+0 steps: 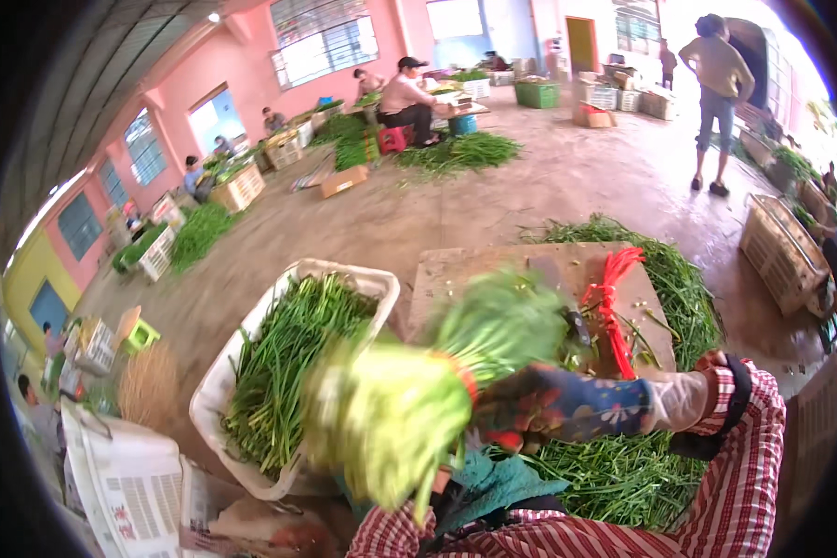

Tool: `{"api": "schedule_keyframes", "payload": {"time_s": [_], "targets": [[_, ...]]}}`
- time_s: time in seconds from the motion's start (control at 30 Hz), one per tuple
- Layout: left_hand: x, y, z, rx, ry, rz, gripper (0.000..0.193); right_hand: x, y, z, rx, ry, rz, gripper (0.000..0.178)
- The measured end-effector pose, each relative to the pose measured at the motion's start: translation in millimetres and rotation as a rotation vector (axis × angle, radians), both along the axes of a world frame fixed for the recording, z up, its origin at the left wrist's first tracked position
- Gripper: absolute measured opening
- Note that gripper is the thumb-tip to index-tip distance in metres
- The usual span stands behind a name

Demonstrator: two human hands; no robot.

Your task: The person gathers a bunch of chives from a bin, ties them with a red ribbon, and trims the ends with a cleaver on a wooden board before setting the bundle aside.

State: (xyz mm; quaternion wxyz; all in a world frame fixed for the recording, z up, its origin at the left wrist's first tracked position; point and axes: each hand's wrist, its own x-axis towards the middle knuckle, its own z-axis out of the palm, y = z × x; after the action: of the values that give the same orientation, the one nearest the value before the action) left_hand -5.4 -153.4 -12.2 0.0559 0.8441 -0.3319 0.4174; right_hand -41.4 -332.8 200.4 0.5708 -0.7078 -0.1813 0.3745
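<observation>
A bundle of long green stalks [391, 395], smeared by motion, hangs before me with a red tie [465, 377] around it. Its pale ends point left and its leafy tops [502, 316] lie over the board. My right hand [516, 405], in a floral glove, closes on the bundle beside the tie; blur softens its fingers. The left sleeve [386, 533] comes in below the bundle, which hides most of my left hand and its fingers. Beyond the right hand, red ties [616, 312] lie on a brown board [446, 279], next to a dark object [577, 327] I cannot make out.
To the left stands a white crate [219, 372] filled with green stalks [288, 372]. Loose greens [684, 298] heap around the board's far and right sides. Another crate [781, 251] is at right. Several people sit farther off among crates; one person [716, 93] stands at back right.
</observation>
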Motion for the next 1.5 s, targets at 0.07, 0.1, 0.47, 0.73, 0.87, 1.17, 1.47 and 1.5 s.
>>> {"api": "schedule_keyframes", "payload": {"time_s": [0.07, 0.1, 0.47, 0.73, 0.87, 1.17, 1.47, 1.5], "targets": [[-1, 18, 16, -0.040, 0.093, -0.004, 0.067, -5, 0, -60, 0.204, -0.137, 0.065, 0.032], [4, 23, 19, -0.091, 0.162, -0.049, 0.067, 3, -10, -90, 0.376, -0.268, 0.144, 0.028], [47, 140, 78, -1.872, 1.146, -0.801, 0.066, 137, -36, -15, 0.314, -1.320, -0.135, 0.013], [78, 81, 78, -0.703, 0.641, -0.393, 0.080, 91, -13, 31, 0.301, -0.660, -0.392, 0.031], [58, 58, 62, -1.454, 1.121, -0.930, 0.077, 86, -1, 27, 0.303, -0.772, -0.268, 0.028], [17, 117, 94, -1.486, 0.929, -1.383, 0.069, 78, 20, -6, 0.455, -0.400, -0.189, 0.021], [16, 74, 107, -1.630, 1.203, -1.232, 0.102, 51, 24, -17, 0.724, 0.156, -0.063, 0.021], [20, 80, 101, -1.656, 1.190, -1.158, 0.101, 64, 41, -24, 0.728, 0.207, 0.002, 0.021]]}}
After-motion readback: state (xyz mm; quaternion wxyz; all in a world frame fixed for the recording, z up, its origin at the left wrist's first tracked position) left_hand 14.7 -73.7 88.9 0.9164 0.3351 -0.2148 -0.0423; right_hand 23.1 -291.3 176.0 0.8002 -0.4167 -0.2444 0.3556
